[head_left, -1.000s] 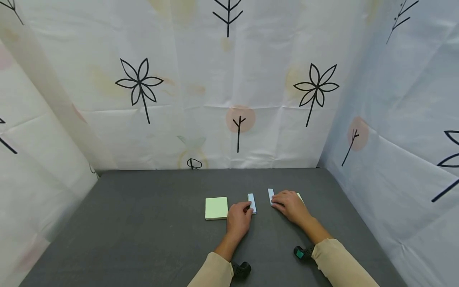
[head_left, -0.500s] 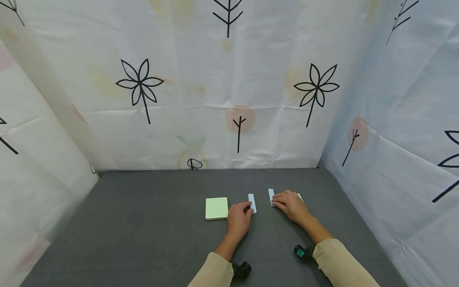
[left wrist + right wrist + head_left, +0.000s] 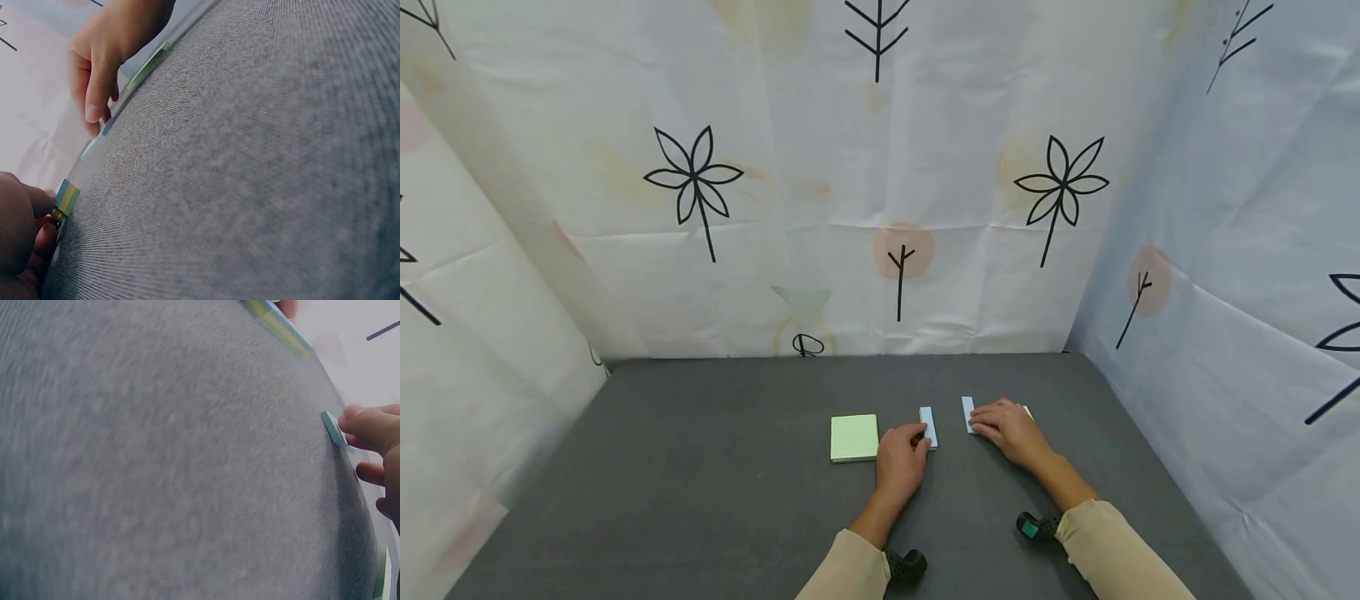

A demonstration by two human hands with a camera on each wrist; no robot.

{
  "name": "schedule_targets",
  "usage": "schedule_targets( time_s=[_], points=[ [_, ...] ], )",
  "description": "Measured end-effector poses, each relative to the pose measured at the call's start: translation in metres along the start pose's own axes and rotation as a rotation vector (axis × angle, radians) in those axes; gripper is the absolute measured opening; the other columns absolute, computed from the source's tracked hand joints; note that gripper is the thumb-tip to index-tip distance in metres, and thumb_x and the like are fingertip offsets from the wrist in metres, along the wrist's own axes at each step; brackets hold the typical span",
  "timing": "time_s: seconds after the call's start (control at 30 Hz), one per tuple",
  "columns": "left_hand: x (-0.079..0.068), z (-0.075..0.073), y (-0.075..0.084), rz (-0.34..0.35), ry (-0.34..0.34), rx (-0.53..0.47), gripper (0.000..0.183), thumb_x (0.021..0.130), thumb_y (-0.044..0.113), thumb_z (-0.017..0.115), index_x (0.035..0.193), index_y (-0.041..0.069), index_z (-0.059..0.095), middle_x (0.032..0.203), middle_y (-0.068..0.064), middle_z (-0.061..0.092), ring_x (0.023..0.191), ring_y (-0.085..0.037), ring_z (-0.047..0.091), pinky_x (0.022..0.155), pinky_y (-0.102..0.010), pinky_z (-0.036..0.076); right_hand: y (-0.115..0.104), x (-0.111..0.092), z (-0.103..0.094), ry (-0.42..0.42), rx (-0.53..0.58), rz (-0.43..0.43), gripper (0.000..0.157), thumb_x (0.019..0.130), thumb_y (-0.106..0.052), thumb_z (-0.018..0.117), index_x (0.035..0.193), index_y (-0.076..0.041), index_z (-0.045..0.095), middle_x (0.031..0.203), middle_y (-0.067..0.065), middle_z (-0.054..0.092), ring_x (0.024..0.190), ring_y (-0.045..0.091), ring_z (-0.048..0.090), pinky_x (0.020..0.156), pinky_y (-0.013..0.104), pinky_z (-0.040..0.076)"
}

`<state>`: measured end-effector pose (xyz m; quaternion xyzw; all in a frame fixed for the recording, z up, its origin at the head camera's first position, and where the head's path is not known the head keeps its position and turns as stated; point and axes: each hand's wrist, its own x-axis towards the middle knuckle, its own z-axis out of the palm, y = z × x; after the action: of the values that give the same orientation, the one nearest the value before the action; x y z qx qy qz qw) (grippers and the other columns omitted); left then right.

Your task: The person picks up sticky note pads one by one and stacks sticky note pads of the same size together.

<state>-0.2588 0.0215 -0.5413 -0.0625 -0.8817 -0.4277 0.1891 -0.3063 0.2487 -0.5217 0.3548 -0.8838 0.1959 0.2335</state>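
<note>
My left hand (image 3: 898, 460) holds a narrow stack of sticky notes (image 3: 928, 421) by its near left side on the grey table. In the left wrist view this stack (image 3: 66, 197) shows blue, yellow and green layers, and a small red and gold bit (image 3: 55, 216) shows between the fingers. To its right, my right hand (image 3: 1013, 435) pinches a thin blue sticky-note strip (image 3: 967, 410) at its right edge. The right wrist view shows that blue strip (image 3: 332, 429) tilted up under thumb and fingertips. A gap of table separates the two strips.
A square light green sticky-note pad (image 3: 853, 437) lies just left of my left hand. Another green pad (image 3: 1028, 411) sits mostly hidden behind my right hand. White printed cloth (image 3: 820, 275) walls the table's back and sides. Black wrist devices (image 3: 907, 567) hang at both sleeves.
</note>
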Motion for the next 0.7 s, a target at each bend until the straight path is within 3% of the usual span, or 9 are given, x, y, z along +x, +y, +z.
schedule_targets(
  time_s=[0.2, 0.5, 0.7],
  points=[
    [0.001, 0.001, -0.001, 0.007, 0.005, 0.005, 0.022, 0.084, 0.011, 0.075, 0.106, 0.009, 0.076, 0.084, 0.001, 0.069, 0.074, -0.014, 0.056, 0.066, -0.031, 0.045, -0.002, 0.006, 0.004, 0.017, 0.076, 0.139, 0.02, 0.078, -0.004, 0.077, 0.098, -0.002, 0.075, 0.1, 0.013, 0.071, 0.092, 0.034, 0.063, 0.08, 0.052, 0.048],
    [0.0, 0.001, -0.002, 0.004, 0.007, 0.011, 0.022, 0.083, 0.011, 0.076, 0.105, 0.01, 0.077, 0.083, 0.002, 0.069, 0.073, -0.013, 0.055, 0.065, -0.031, 0.045, 0.009, 0.017, 0.013, -0.062, 0.159, 0.366, 0.029, 0.084, -0.003, 0.073, 0.112, 0.003, 0.069, 0.118, 0.022, 0.064, 0.111, 0.043, 0.055, 0.094, 0.056, 0.041],
    [0.0, 0.001, -0.002, -0.002, 0.005, 0.01, 0.023, 0.084, 0.011, 0.076, 0.106, 0.01, 0.076, 0.084, 0.001, 0.069, 0.074, -0.014, 0.055, 0.066, -0.031, 0.045, 0.014, 0.025, 0.012, -0.148, 0.152, 0.419, 0.034, 0.088, -0.009, 0.069, 0.119, 0.005, 0.065, 0.127, 0.025, 0.057, 0.118, 0.046, 0.048, 0.098, 0.058, 0.037]
  ],
)
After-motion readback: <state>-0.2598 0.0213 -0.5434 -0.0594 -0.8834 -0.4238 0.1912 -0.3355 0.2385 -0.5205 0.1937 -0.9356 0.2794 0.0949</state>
